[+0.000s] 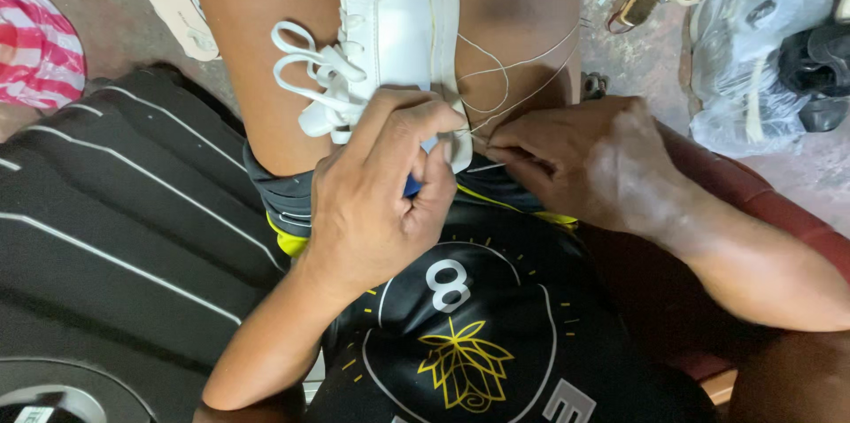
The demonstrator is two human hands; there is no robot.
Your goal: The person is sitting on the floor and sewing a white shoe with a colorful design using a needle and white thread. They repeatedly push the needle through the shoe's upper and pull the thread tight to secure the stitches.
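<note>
Head view shows one white shoe (398, 25) with white laces clamped between the person's two bare knees, and at its near edge two hands meet: the left hand (381, 202) is curled tight round the shoe's rim with a blue handle poking from its fist, while the right hand (584, 157), just right of the shoe, pinches one pale thread (496, 78) that loops over the right knee. Farther right of the shoe lies one clear plastic bag (753, 42), and far left of it one red-and-white striped cloth (35, 51)
</note>
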